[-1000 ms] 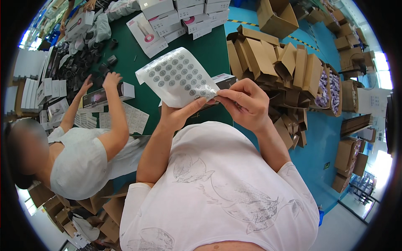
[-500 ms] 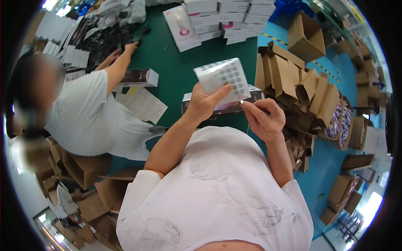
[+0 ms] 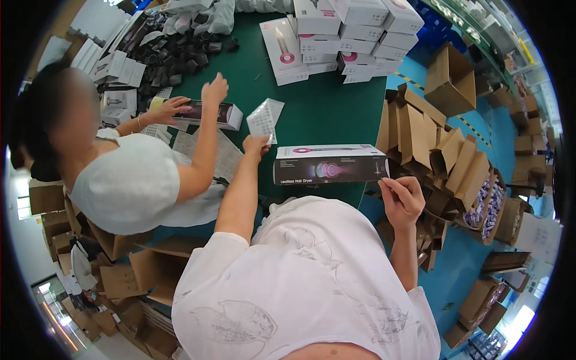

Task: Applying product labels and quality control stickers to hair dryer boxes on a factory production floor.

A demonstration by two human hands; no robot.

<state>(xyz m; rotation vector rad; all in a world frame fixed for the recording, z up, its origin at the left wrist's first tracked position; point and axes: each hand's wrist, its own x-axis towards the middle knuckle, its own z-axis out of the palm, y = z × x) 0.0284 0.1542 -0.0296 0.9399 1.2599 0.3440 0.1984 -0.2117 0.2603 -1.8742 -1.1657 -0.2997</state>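
In front of me a long hair dryer box (image 3: 330, 169) lies on the green table, with a white top and a dark printed side. My left hand (image 3: 257, 146) is closed on the lower edge of a white sheet of small round stickers (image 3: 262, 122), left of the box and tilted up above the table. The thumb and forefinger of my right hand (image 3: 403, 201) are pinched together at the box's right end, by its lower corner. Whatever sits between those fingertips is too small to make out.
White boxes (image 3: 360, 30) stand stacked at the table's far side. To the left, a co-worker's hands (image 3: 191, 102) are over another dark box (image 3: 231, 117), near a heap of black parts (image 3: 180, 60). Open cardboard cartons (image 3: 420, 135) crowd the right edge.
My left hand has carried the sticker sheet left, off the box. My right hand has moved from the sheet down to the box's right end. The co-worker's hands have come to the other box.
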